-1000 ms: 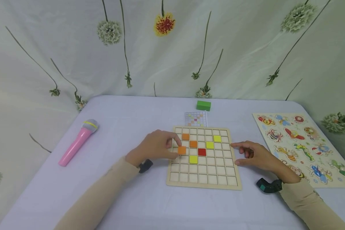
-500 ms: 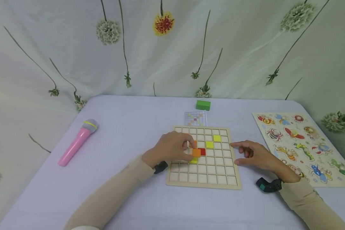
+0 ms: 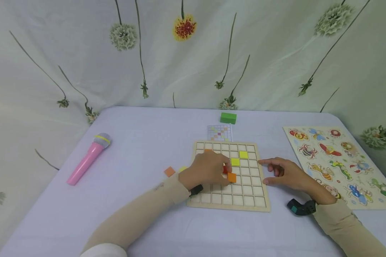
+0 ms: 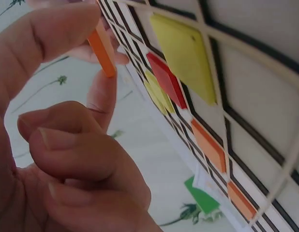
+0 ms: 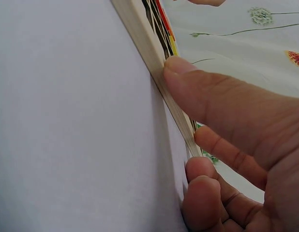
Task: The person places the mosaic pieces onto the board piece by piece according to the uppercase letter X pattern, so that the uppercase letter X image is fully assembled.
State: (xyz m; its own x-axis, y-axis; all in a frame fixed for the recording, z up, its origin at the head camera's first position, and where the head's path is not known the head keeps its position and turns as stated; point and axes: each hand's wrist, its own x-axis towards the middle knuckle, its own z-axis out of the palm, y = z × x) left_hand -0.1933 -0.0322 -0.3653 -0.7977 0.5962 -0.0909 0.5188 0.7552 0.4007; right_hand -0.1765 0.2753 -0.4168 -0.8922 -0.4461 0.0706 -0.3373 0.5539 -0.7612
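Note:
Between thumb and index finger, my left hand point(image 3: 207, 170) pinches an orange square tile point(image 3: 232, 177) over the wooden grid board point(image 3: 231, 208). The left wrist view shows this orange tile point(image 4: 105, 53) held edge-on, off the board. In the grid sit a red tile point(image 3: 225, 170), yellow tiles point(image 3: 235, 162) and orange tiles point(image 4: 209, 145); the left hand partly hides them in the head view. My right hand point(image 3: 286, 174) touches the board's right edge with thumb and index fingertips, its other fingers bent. That board edge point(image 5: 154, 67) shows in the right wrist view.
Left of the board lie a loose orange tile point(image 3: 169, 171) and a yellow one point(image 3: 182, 168). Behind it are a printed pattern card point(image 3: 219, 132) and a green block point(image 3: 228, 118). A pink toy microphone point(image 3: 88, 159) lies left, an insect puzzle board point(image 3: 337, 167) right.
My left hand has moved rightward across the board with the orange tile, from its left columns past the red tile. The loose tiles left of the board have come into sight. The right hand stays put.

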